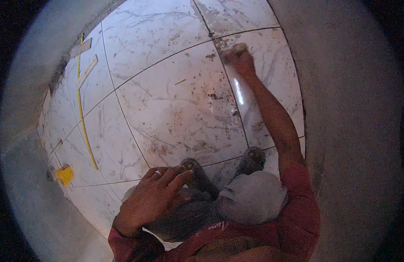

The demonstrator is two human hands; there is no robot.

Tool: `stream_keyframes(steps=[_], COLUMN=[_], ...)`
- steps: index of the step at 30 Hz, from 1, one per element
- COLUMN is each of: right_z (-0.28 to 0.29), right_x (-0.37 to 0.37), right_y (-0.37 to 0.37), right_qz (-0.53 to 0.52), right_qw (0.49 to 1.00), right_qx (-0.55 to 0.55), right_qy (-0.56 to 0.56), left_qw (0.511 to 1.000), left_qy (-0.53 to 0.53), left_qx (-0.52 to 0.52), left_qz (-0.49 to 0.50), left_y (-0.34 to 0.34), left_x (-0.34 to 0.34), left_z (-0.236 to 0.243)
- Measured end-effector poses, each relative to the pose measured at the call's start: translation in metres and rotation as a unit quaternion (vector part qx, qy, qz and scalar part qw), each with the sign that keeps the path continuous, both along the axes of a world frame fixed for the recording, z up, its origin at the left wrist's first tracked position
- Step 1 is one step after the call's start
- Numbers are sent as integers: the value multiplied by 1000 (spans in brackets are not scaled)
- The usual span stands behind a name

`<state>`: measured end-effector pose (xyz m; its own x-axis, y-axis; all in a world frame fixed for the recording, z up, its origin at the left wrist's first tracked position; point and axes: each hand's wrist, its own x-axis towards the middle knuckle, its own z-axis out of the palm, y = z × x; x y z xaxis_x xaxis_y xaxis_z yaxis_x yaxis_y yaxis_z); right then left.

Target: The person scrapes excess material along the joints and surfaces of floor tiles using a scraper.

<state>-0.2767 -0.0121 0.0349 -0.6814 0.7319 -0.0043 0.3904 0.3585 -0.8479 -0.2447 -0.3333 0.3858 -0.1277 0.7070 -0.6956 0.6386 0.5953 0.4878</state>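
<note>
My right hand (243,62) reaches out over the white marble-look floor tiles (167,113), by a dark grout line at the upper right, with its fingers closed round a small pale, blurred object (239,47), perhaps a pad or block, low against the floor. Specks and smears of dirt lie around it and across the middle tiles. My left hand (160,194) is low in the view above my bent knee, its fingers loosely stretched and a little apart, a ring on one; I see nothing held in it.
A long yellow strip (83,122) lies on the left tiles, with flat pale pieces (87,70) across it. A small yellow object (65,174) sits at the lower left. Grey walls (350,131) border the floor on both sides. My feet (254,157) are on the tiles below.
</note>
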Motion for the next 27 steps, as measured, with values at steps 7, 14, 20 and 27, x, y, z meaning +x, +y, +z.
stream_keyframes(steps=[7,14,20,27], right_z=[0,7,3,25], right_x=[7,10,-2,-14], right_y=[-12,-12,26,71], right_qz=[47,26,25,-43], right_qw=[994,998,995,995], right_qx=[71,47,96,-50], right_qy=[62,-42,22,76], left_qw=[999,998,998,1000], left_qy=[12,9,7,-9], left_qx=[25,48,48,24], left_qz=[-30,-47,-42,-9], left_y=[-11,-13,-9,-14], left_x=[-4,-5,-6,-4], left_z=[-10,-9,-9,-6])
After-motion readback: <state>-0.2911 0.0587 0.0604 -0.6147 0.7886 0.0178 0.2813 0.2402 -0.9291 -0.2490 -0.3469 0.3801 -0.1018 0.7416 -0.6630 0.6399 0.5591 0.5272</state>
